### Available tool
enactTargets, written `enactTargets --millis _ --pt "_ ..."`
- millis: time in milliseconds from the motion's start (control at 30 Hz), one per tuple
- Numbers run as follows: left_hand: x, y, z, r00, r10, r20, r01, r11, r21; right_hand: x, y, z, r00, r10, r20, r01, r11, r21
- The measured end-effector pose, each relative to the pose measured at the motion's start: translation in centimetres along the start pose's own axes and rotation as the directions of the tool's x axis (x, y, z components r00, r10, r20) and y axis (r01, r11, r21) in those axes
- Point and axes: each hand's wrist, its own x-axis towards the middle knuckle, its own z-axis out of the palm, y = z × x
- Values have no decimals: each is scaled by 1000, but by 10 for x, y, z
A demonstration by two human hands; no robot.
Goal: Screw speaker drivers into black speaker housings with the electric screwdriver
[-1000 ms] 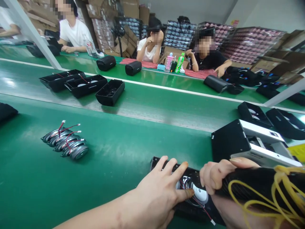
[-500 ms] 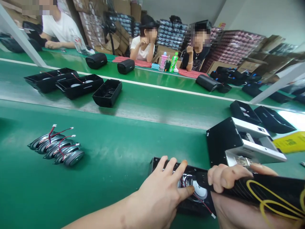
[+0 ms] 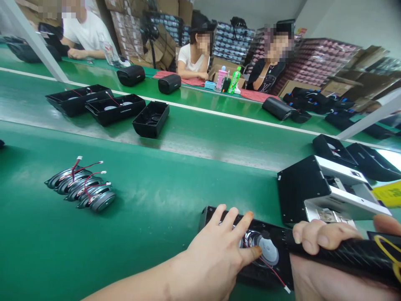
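A black speaker housing lies on the green table, with a round speaker driver inside and a red-and-black lead ending in a white plug. My left hand holds the housing from above, fingers spread over its far rim and thumb by the driver. Gripped in my right hand is a black electric screwdriver with a ribbed grip and a yellow cord. Its front end meets the housing's right part; the tip itself cannot be made out.
Several loose speaker drivers with leads lie in a row at left. A black-and-silver box-shaped machine stands behind my right hand. Open black housings sit on the strip beyond. Two co-workers sit across, another person at far left.
The view has shifted slightly, so the housing and my hands appear a little further right. Both hands keep their holds. The co-workers opposite have changed their arm positions.
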Motion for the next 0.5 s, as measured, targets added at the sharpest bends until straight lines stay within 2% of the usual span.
enactTargets --millis 300,500 --pt "1 2 -7 1000 2 27 -3 1000 5 3 11 -13 999 36 -34 -31 992 126" --pt "0 2 -7 1000 -8 12 8 1000 -6 13 10 -16 999 -46 18 46 999 -9"
